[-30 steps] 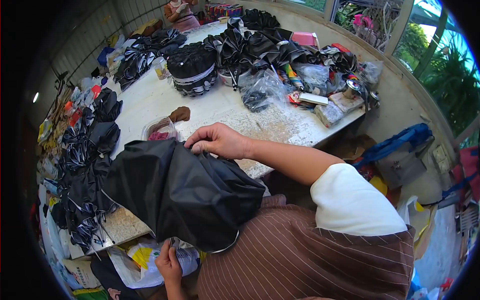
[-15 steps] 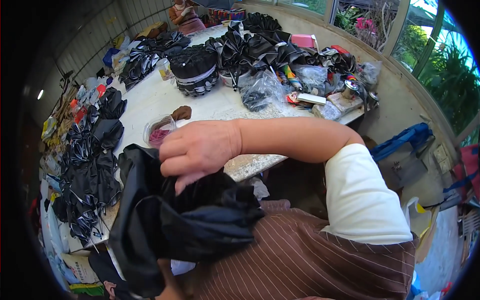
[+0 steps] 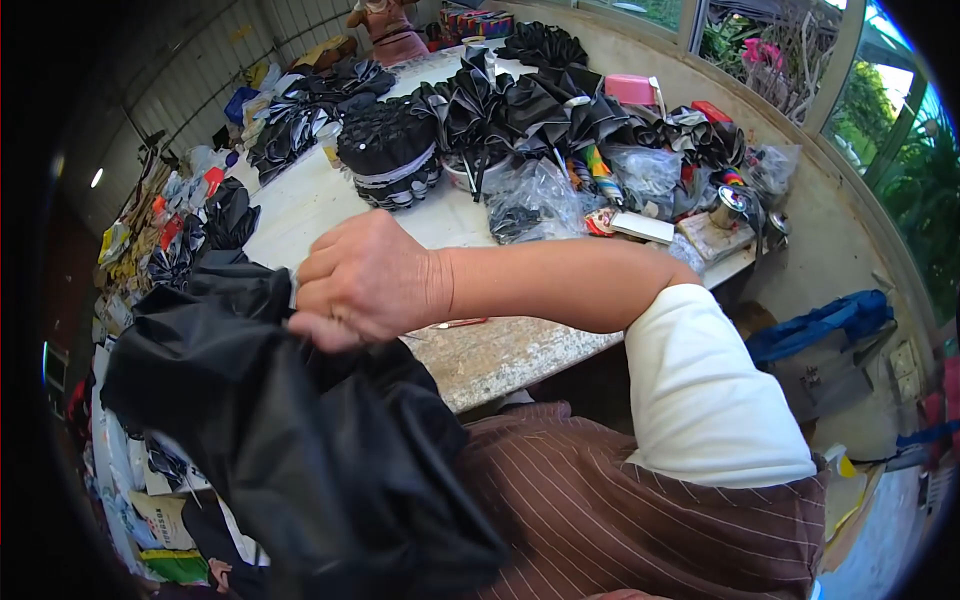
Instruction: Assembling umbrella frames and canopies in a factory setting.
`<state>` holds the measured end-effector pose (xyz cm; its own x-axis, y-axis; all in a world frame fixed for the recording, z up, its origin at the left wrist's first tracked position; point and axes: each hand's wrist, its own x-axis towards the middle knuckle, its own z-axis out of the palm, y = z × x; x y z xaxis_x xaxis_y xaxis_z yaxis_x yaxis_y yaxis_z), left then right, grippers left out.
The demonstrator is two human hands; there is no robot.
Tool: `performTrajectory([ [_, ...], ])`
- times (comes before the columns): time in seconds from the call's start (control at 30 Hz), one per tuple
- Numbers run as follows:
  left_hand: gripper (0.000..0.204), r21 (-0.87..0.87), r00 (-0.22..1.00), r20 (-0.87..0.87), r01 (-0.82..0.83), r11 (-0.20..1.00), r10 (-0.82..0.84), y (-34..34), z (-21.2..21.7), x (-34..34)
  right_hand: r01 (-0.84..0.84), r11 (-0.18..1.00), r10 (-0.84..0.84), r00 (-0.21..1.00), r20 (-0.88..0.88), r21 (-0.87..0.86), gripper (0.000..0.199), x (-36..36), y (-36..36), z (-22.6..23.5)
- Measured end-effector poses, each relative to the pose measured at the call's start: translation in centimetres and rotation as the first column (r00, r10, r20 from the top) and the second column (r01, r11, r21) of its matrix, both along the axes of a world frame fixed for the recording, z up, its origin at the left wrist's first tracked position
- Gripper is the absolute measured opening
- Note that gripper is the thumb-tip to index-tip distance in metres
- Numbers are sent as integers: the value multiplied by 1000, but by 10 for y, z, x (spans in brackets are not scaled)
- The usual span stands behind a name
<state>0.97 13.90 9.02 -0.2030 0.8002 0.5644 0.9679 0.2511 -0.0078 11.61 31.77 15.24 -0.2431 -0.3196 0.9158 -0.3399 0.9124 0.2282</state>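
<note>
A black umbrella canopy (image 3: 270,430) hangs in loose folds across the lower left, in front of my body. My right hand (image 3: 365,285) is closed at its upper edge, fingers curled in, with the forearm coming across from the right. Whatever the fingertips pinch lies hidden behind the knuckles. My left hand does not show; the black cloth covers that area. Just beyond the right hand is the worn white table (image 3: 510,350), with a small thin reddish item (image 3: 462,323) on it below my forearm.
A round bundle of black cloth (image 3: 388,160) stands on the table. Folded black umbrellas (image 3: 545,105) are heaped along the back, and clear plastic bags (image 3: 535,200) and a white box (image 3: 642,227) lie at the right. Another person (image 3: 393,35) stands at the far end.
My right hand has moved slightly left and up, and the canopy has swung left and spread lower. The left forearm has gone out of sight. The view has shifted a little.
</note>
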Motion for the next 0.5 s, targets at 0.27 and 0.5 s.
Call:
performTrajectory([
  [0.27,20,-102,962,-246,93,990,-116,-24,-17,-27,544,131,842,381,382,-829,43,41,61,-144],
  [0.5,23,319,795,544,102,942,-270,12,-34,-46,421,-353,790,613,-25,-836,71,87,94,-164],
])
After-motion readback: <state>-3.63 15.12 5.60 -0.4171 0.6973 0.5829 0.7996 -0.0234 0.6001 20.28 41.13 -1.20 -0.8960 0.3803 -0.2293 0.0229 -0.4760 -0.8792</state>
